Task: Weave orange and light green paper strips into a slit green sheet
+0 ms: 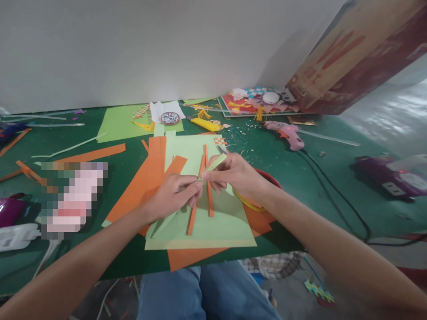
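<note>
Between my two hands is a narrow light-green paper strip (216, 162), pinched at its lower part by the fingertips of both. My left hand (176, 193) is closed, thumb against index finger, at the strip's left end. My right hand (233, 173) is closed on the same strip, whose free end sticks up past the fingers. Beneath the hands, two thin orange paper strips (211, 204) lie on a stack of pale green paper sheets (230, 231). Wider orange paper pieces (133, 204) lie to the left, partly under my left forearm.
A yellow-handled cutter (205, 124) lies behind the sheets. At right are a pink glue gun (285, 133) with a black cord and a purple power strip (390, 175). A red board (233, 104) with craft scraps lies near the wall. A blurred-out pink object (75, 200) is at left.
</note>
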A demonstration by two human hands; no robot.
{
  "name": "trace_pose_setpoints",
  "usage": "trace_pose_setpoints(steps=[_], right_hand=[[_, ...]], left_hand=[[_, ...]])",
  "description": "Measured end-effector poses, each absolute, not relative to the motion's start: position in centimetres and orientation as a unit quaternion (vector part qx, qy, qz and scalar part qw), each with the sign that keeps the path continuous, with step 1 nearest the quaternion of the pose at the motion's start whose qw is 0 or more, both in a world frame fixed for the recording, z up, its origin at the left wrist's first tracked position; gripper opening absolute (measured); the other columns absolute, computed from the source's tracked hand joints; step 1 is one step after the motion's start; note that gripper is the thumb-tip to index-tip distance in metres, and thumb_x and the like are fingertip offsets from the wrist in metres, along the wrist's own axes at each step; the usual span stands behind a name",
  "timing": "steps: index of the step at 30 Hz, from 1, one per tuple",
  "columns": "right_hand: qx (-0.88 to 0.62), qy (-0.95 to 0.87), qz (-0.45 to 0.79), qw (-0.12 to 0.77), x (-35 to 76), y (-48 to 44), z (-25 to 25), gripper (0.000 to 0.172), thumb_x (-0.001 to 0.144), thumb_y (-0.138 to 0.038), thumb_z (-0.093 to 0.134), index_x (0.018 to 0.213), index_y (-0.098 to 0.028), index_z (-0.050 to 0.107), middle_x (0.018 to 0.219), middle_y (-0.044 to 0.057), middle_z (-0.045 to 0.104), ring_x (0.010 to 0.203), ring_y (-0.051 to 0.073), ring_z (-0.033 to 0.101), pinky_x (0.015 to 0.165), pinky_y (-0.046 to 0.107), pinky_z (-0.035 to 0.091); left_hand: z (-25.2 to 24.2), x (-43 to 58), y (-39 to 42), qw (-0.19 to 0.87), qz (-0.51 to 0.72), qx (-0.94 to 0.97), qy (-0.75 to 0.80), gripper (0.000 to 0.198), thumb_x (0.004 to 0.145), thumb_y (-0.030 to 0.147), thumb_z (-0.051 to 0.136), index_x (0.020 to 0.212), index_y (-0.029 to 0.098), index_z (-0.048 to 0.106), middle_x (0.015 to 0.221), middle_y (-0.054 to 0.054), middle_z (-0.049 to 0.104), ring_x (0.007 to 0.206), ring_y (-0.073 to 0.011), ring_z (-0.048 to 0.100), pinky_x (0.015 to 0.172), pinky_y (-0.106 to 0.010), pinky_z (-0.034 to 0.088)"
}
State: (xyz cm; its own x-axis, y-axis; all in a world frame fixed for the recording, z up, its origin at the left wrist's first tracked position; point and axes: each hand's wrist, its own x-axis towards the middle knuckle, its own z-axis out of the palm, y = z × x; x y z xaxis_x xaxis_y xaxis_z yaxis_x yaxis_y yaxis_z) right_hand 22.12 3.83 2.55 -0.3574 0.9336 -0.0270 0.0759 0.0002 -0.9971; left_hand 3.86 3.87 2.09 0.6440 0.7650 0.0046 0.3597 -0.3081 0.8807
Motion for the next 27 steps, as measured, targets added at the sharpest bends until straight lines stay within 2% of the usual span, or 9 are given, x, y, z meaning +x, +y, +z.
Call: trace_pose_setpoints(steps=[12, 18, 23, 27], right_hand=[[-0.399, -0.59, 0.595, 0.373, 21.88, 3.62, 2.36, 0.029, 0.067, -0.035, 0.074, 0.054, -0.011, 0.063, 0.04, -0.001, 0.052, 0.037, 0.006, 0.039, 0.04, 0.023, 0.024], [-0.399, -0.59, 0.598, 0.369, 21.79, 3.64, 2.26, 0.029, 0.068, -0.035, 0.073, 0.055, -0.011, 0.063, 0.039, -0.001, 0.052, 0.036, 0.006, 0.038, 0.039, 0.022, 0.024], [-0.392, -0.577, 0.591, 0.406, 22.2, 3.97, 2.24, 0.03, 0.066, -0.033, 0.075, 0.053, -0.015, 0.055, 0.035, -0.006, 0.046, 0.035, 0.007, 0.044, 0.038, 0.022, 0.025], [-0.389, -0.577, 0.588, 0.413, 22.46, 4.13, 2.27, 0.03, 0.067, -0.033, 0.073, 0.055, -0.016, 0.053, 0.036, -0.007, 0.046, 0.033, 0.006, 0.041, 0.038, 0.022, 0.024]], left_hand=[[1.9, 4.07, 3.94, 0.472, 0.211, 0.774, 0.364, 0.027, 0.086, 0.022, 0.04, 0.065, 0.016, 0.055, 0.049, 0.004, 0.055, 0.046, -0.0081, 0.051, 0.048, -0.019, 0.039], [1.9, 3.89, 3.97, 0.483, 0.211, 0.772, 0.356, 0.027, 0.086, 0.02, 0.039, 0.062, 0.016, 0.052, 0.049, 0.004, 0.055, 0.046, -0.008, 0.052, 0.05, -0.019, 0.04], [2.11, 3.86, 3.91, 0.478, 0.209, 0.775, 0.357, 0.031, 0.087, 0.023, 0.04, 0.059, 0.017, 0.051, 0.047, 0.004, 0.054, 0.046, -0.0081, 0.052, 0.05, -0.019, 0.04], [2.24, 3.89, 3.84, 0.475, 0.204, 0.777, 0.36, 0.034, 0.089, 0.027, 0.039, 0.058, 0.017, 0.051, 0.047, 0.004, 0.053, 0.045, -0.0082, 0.051, 0.049, -0.019, 0.039]])
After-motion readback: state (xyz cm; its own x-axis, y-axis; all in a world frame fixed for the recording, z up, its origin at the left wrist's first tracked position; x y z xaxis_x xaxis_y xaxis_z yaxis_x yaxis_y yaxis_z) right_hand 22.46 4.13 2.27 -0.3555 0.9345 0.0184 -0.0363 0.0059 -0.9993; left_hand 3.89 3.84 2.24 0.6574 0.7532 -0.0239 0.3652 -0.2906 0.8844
